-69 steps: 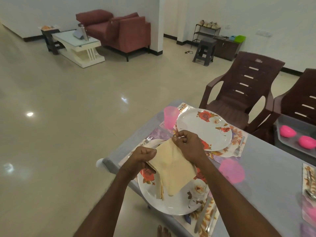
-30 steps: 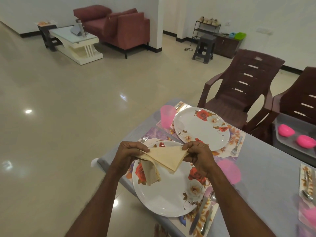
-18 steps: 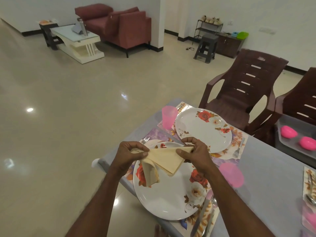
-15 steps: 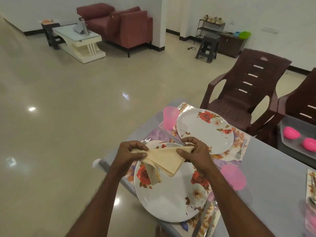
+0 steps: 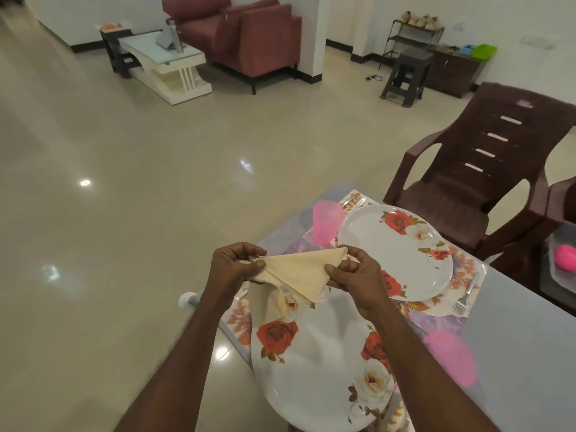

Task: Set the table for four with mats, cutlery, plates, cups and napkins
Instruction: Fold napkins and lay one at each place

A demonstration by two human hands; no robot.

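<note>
Napkin (image 5: 299, 272) sits pinched between both my hands, held up just above the near plate (image 5: 314, 378) at the centre of the frame. My left hand (image 5: 235, 265) grips its left corner with curled fingers and thumb, and my right hand (image 5: 355, 275) pinches the right corner, so the folded top edge runs left to right across the picture, rising a little toward the right. From that edge the cloth hangs in a triangle, its point aimed down at the plate's upper rim, while a looser flap droops lower on the left side, under my left hand. The plate lies directly beneath and toward the bottom of the frame, so I judge the coming move to be a short drop straight down and slightly toward me. Neither hand is clearly nearer; both hover over the plate's top edge. Further out, up and right, the second plate (image 5: 396, 251) waits on its mat (image 5: 467, 275), a pink cup (image 5: 327, 224) at its left, all on the tabletop (image 5: 514, 338).
</note>
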